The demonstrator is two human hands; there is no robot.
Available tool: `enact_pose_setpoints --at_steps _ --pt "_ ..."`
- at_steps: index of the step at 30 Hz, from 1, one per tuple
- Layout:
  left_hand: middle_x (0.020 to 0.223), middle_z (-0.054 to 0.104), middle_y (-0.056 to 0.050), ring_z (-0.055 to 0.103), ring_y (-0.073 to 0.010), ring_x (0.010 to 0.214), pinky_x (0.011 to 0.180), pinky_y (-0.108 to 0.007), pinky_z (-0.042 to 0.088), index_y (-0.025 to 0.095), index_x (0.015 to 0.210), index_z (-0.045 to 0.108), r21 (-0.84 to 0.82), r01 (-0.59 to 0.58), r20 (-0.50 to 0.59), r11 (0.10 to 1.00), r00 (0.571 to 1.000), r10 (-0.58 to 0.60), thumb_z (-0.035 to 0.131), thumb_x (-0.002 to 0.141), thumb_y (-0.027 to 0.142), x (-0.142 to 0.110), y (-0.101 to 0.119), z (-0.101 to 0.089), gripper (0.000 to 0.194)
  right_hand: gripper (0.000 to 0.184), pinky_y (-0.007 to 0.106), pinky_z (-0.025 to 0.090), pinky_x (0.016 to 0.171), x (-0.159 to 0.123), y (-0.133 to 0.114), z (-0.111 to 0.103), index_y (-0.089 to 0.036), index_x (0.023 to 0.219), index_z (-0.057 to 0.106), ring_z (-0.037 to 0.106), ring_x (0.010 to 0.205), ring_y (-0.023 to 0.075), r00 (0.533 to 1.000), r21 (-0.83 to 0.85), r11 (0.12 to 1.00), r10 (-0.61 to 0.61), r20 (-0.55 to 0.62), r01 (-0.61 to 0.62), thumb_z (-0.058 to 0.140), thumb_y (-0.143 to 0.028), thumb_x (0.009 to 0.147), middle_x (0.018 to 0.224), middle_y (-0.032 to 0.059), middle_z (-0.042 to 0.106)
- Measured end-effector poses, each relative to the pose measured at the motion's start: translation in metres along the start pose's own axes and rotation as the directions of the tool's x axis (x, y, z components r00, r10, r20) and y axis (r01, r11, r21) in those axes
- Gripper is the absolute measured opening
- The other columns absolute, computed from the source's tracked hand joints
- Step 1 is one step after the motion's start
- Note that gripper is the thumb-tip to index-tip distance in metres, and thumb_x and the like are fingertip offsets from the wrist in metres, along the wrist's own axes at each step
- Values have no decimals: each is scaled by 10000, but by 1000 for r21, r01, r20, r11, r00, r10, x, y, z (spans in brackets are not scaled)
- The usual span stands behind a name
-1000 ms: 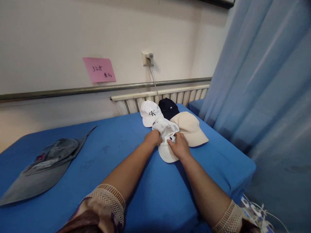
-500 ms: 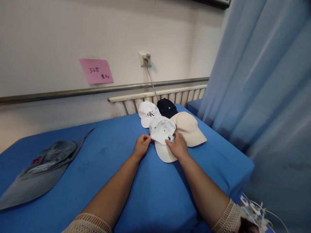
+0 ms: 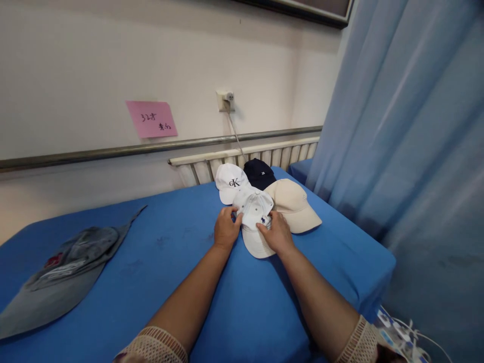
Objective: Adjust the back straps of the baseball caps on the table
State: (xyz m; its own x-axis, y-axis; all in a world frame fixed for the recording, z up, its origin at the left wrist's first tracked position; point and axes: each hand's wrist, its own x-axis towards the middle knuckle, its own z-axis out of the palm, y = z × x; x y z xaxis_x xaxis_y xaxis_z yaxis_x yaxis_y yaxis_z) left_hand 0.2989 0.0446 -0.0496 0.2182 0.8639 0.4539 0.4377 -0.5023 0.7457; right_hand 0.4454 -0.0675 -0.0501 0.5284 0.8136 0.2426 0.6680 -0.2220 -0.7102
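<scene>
A pale baseball cap (image 3: 254, 210) with a small dark emblem lies between my hands, its brim toward me and its crown partly sunken. My left hand (image 3: 227, 227) pinches the cap's left side near the crown's lower edge. On the other side, my right hand (image 3: 279, 232) grips the cap, thumb on the front beside the emblem and fingers behind. Just beyond it sit a white cap (image 3: 229, 181) with black letters and a navy cap (image 3: 259, 171). A cream cap (image 3: 297, 206) rests close to the right of my right hand.
A grey washed cap (image 3: 71, 272) lies at the left on the blue-covered bed (image 3: 166, 262). Behind run a metal rail (image 3: 151, 147) and a radiator (image 3: 276, 151), with a plugged-in cord (image 3: 236, 133). A blue curtain (image 3: 401, 141) hangs along the right side.
My left hand let go of the cap's crown, drew back left to its edge, then came in again. The crown puffed up and has sunk again. My right hand kept its hold.
</scene>
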Motion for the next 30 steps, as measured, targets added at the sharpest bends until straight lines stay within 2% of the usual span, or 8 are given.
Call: enact_pose_setpoints --at_steps 3,8,10,14,17,20,26,30 --pt "833 641 -49 594 -210 821 818 -342 466 196 761 635 -23 20 -1 1000 1000 -20 621 763 305 6 -3 5 110 524 424 403 994 0 0 0 -127 1240 531 542 1166 315 1000 4 1000 -2 -4 2 657 -382 801 1221 171 603" --pt "674 640 -28 583 -163 604 594 -278 469 162 770 616 -93 143 -4 985 990 -144 491 851 400 9 -13 6 282 534 415 410 992 1 1 0 -128 1243 531 550 1162 310 1000 7 1000 -19 -8 19 658 -390 795 1203 163 612" --pt "670 643 -27 586 -161 595 577 -272 460 163 775 603 -85 178 -31 980 983 -181 484 855 424 6 -14 3 298 530 413 412 988 1 2 1 -132 1240 534 552 1161 308 1000 4 1000 -20 -11 20 657 -394 796 1199 162 613" --pt "708 644 -9 595 -170 652 644 -284 443 200 760 566 -12 191 -87 981 978 -191 616 777 435 -8 -3 -5 241 519 408 415 982 1 3 3 -136 1232 538 553 1164 301 1000 8 1000 -21 -13 21 659 -389 795 1204 161 613" --pt "721 650 -11 606 -197 687 662 -300 421 219 737 551 142 199 -26 970 980 -197 689 714 457 -16 8 -6 277 505 407 415 982 1 3 4 -139 1221 545 555 1158 297 1000 -1 1000 -17 -8 17 651 -399 802 1200 157 614" --pt "795 678 -33 630 -223 765 679 -306 416 224 780 550 260 218 39 941 971 -236 695 708 433 -16 13 -3 265 501 412 413 986 1 3 5 -135 1221 544 552 1158 298 1000 -20 1000 -15 -6 15 642 -405 811 1183 160 616" --pt "717 662 -16 621 -197 676 641 -292 423 217 750 542 180 222 88 958 967 -240 686 671 240 -13 8 5 165 488 420 413 987 0 2 4 -130 1214 545 549 1154 302 1000 -29 999 -25 0 25 637 -395 814 1169 167 618" --pt "771 652 -12 622 -172 701 685 -284 462 209 797 545 49 183 69 982 980 -186 622 736 255 -16 3 4 108 500 416 410 993 0 3 4 -137 1228 536 543 1169 299 1000 -12 1000 -21 -2 21 630 -405 817 1198 165 611"
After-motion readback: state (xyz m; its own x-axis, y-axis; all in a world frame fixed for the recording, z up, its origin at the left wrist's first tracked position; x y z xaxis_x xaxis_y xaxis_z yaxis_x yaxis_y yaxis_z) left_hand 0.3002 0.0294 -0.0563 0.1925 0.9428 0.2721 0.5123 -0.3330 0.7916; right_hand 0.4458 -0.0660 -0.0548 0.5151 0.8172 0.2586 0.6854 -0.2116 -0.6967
